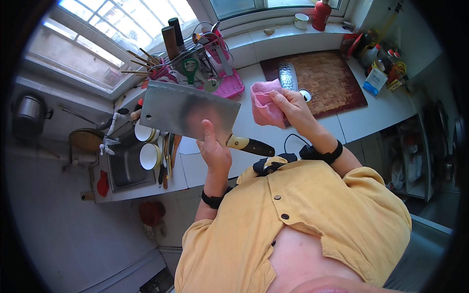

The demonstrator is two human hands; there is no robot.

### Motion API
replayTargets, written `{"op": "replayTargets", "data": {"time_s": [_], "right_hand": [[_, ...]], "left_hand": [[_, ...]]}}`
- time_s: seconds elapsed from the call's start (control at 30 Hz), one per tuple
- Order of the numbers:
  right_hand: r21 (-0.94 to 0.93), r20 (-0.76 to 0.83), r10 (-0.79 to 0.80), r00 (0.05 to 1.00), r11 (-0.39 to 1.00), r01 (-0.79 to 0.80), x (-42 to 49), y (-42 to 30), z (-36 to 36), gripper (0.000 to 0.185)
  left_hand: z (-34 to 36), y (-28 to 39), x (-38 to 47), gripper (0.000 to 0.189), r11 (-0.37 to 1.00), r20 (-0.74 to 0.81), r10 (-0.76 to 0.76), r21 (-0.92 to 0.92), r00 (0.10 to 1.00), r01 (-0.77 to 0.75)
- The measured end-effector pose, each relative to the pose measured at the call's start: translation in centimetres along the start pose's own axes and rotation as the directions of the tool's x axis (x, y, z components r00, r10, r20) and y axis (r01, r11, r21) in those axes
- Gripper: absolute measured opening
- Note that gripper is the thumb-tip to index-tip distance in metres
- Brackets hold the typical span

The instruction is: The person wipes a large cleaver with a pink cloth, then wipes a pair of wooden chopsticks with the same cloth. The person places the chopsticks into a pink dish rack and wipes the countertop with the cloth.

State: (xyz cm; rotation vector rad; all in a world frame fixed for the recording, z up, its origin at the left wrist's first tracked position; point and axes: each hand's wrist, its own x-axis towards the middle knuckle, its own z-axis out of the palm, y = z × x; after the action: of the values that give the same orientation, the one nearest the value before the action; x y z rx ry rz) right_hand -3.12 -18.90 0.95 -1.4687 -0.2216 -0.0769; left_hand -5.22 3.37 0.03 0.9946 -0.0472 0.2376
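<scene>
My left hand (214, 148) grips a steel cleaver (172, 110) by its blade, thumb on the near face and the other fingers hidden behind it. The blade is broad and lies tilted over the counter, with a hole at its far left corner. Its dark handle (256, 145) with a pale collar points right, free of either hand. A folded pink cloth (266, 104) is pinched in my right hand (293, 110), to the right of the cleaver and apart from it. Behind the cloth, a knife with a hammered blade (288, 76) lies on the wooden cutting board (326, 80).
A pink dish rack (234, 86) with utensils and upright knives stands behind the cleaver. At left are a sink (128, 168), a tap (109, 141), stacked bowls (150, 156) and several utensils (168, 157). Bottles and a packet (375, 81) crowd the right corner. An opened can (305, 95) sits by my right hand.
</scene>
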Motion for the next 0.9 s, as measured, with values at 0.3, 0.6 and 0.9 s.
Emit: {"op": "replayTargets", "data": {"time_s": [0.3,0.6,0.9], "right_hand": [[-0.413,0.434,-0.441,0.786,0.677,0.608,-0.8,-2.8,4.9,0.051],[-0.555,0.548,-0.354,0.758,0.524,0.646,-1.8,-3.1,4.4,0.053],[-0.551,0.271,-0.164,0.949,0.782,0.292,-2.4,-3.0,1.5,0.043]], "left_hand": [[0.7,-1.0,-0.2,0.053,0.966,0.091,-0.212,-0.134,0.973,0.223],[0.7,-0.4,-0.2,0.048,0.985,0.279,-0.170,0.034,0.945,0.167],[-0.1,-0.4,0.2,0.026,0.978,0.176,-0.169,-0.093,0.970,0.187]]}}
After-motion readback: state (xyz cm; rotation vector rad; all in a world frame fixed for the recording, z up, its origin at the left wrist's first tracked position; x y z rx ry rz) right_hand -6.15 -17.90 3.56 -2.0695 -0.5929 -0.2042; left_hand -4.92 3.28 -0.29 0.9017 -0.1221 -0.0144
